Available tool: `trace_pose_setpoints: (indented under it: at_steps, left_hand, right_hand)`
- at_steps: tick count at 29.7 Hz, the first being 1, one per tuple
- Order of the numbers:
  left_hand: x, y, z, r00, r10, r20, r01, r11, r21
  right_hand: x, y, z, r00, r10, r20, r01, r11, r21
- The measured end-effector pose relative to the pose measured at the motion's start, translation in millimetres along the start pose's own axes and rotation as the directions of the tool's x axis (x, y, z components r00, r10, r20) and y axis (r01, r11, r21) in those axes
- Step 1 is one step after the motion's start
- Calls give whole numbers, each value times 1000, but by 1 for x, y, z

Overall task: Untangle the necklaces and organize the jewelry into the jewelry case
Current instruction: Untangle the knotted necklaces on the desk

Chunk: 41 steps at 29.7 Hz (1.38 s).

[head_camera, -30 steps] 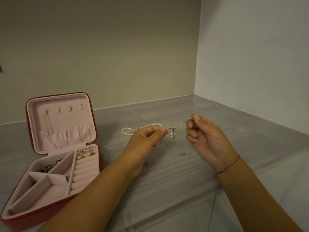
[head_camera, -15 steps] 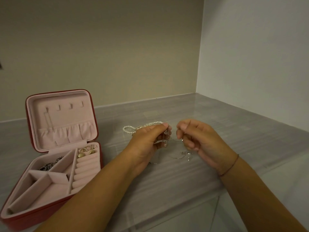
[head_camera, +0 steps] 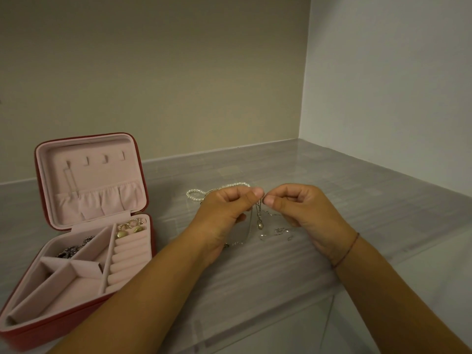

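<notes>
Both hands are raised just above the grey worktop (head_camera: pixel 281 274), knuckles away from the camera and fingers curled in. The left hand (head_camera: pixel 228 209) and the right hand (head_camera: pixel 302 213) each pinch a fine silver chain necklace (head_camera: pixel 277 230) between thumb and forefinger, and the two pinches almost touch. A small oval pendant (head_camera: pixel 260 225) hangs below them on a doubled strand, and the slack lies in loose loops on the worktop under the right hand. The chain is too thin to follow, so how it is knotted, or whether it is more than one chain, cannot be told.

A pearl necklace (head_camera: pixel 196 194) lies on the worktop just beyond the left hand. Its near part is hidden behind the knuckles, and it may be caught up with the chain.

The red jewelry case (head_camera: pixel 40 334) stands open to the left, well apart from the hands, with its pink-lined lid upright. Gold earrings (head_camera: pixel 127 231) sit at the far end of the ring rolls (head_camera: pixel 127 261), and a dark, indistinct piece of jewelry (head_camera: pixel 72 249) lies in the far left compartment. The left forearm covers the case's near right corner, and the frame edge clips its near left corner. A thin cord bracelet (head_camera: pixel 347 251) circles the right wrist.
</notes>
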<state>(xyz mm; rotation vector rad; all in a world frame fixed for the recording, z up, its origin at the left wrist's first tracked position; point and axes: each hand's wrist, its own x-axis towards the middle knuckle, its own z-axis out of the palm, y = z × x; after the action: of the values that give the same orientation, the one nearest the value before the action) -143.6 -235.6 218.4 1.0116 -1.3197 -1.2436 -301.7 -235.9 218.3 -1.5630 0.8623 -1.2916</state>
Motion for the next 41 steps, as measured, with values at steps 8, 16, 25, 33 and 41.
trace_pose_setpoints:
  at_steps: [8, 16, 25, 33, 41]
  left_hand:
    - [1, -1, -1, 1000, 12, 0, -12, 1000, 13]
    - [2, -1, -2, 1000, -16, 23, 16, 1000, 0]
    - [2, 1, 4, 981, -89, 173, 100, 993, -59]
    - [8, 4, -8, 992, -36, 117, 79, 919, -387]
    - [10, 8, -15, 999, -50, -8, 37, 829, -558]
  right_hand:
    - [0, 1, 1, 997, 30, 76, -30, 1000, -2]
    - [5, 9, -6, 998, -14, -54, 15, 1000, 12]
    - [10, 17, -10, 1000, -11, -5, 11, 995, 100]
    - [12, 10, -16, 999, 46, -4, -36, 830, 557]
    - [15, 13, -28, 984, 144, -109, -12, 656, 755]
